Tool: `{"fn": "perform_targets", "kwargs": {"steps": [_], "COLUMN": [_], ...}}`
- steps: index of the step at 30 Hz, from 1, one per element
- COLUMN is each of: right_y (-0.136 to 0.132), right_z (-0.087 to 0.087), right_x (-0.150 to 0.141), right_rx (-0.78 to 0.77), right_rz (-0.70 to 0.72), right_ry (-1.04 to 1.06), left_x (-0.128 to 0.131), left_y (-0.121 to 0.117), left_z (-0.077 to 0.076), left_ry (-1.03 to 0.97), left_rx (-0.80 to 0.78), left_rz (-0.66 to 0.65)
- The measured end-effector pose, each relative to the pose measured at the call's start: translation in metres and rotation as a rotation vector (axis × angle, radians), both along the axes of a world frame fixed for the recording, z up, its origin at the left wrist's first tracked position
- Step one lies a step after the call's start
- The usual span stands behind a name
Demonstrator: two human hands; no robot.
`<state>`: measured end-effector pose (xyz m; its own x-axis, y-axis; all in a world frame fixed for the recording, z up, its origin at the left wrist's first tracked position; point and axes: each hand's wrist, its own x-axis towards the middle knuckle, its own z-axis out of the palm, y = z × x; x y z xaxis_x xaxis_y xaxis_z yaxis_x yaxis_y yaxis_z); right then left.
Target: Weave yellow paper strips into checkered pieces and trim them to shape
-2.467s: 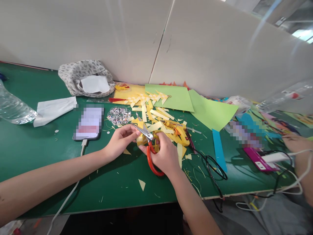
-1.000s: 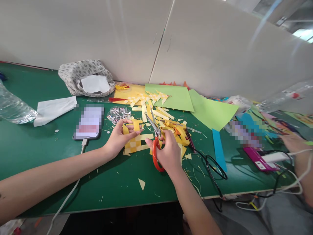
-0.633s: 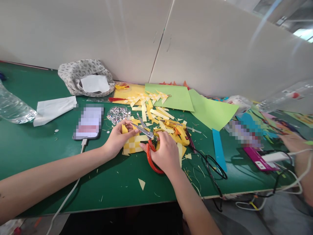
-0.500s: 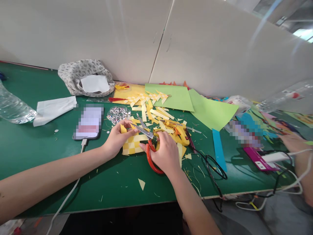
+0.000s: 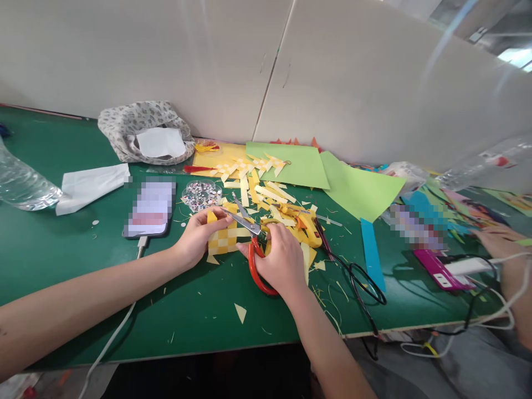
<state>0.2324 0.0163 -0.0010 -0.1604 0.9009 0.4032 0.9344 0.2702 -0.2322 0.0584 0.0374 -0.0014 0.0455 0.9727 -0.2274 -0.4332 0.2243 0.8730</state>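
Note:
My left hand [image 5: 200,235] pinches the left edge of a yellow and cream woven paper piece [image 5: 224,242] with a checkered pattern. My right hand [image 5: 285,257] grips a pair of scissors [image 5: 254,226] by its red handles, the blades parted and pointing up-left over the woven paper, close to my left fingers. Behind the blades lies a heap of yellow and cream paper strips [image 5: 272,191]. To the right of the scissors rests a yellow glue gun [image 5: 310,227]. A clear case of googly eyes [image 5: 202,194] stands beyond my left hand.
A phone [image 5: 149,210] on a white cable lies left, near a tissue [image 5: 95,185] and a patterned cloth bag [image 5: 143,124]. Green paper sheets [image 5: 357,183] and a blue strip [image 5: 373,255] are at right, with a magenta power strip [image 5: 440,270] and another person's hand [image 5: 499,244].
My left hand has shifted slightly and the woven paper is turned a little upward. A small cream scrap now shows below its lower left edge. The scissors stay nearly where they were.

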Motion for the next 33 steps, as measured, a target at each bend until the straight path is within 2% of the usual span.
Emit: {"fn": "perform_targets", "kwargs": {"steps": [7, 13, 33], "right_y": [-0.0004, -0.0009, -0.0012], "right_z": [-0.0004, 0.0013, 0.0023], "right_x": [0.0006, -0.0004, -0.0008], "right_rx": [-0.013, -0.019, -0.028], "right_rz": [0.002, 0.009, 0.021], "right_ry": [-0.021, -0.009, 0.008], "left_x": [0.0007, 0.0004, 0.0001], "left_y": [0.0019, 0.0026, 0.0027], "left_z": [-0.0043, -0.0049, -0.0077], "left_ry": [-0.004, 0.014, -0.019], "left_rx": [0.081, 0.124, 0.141], "left_rz": [0.027, -0.020, -0.031]}}
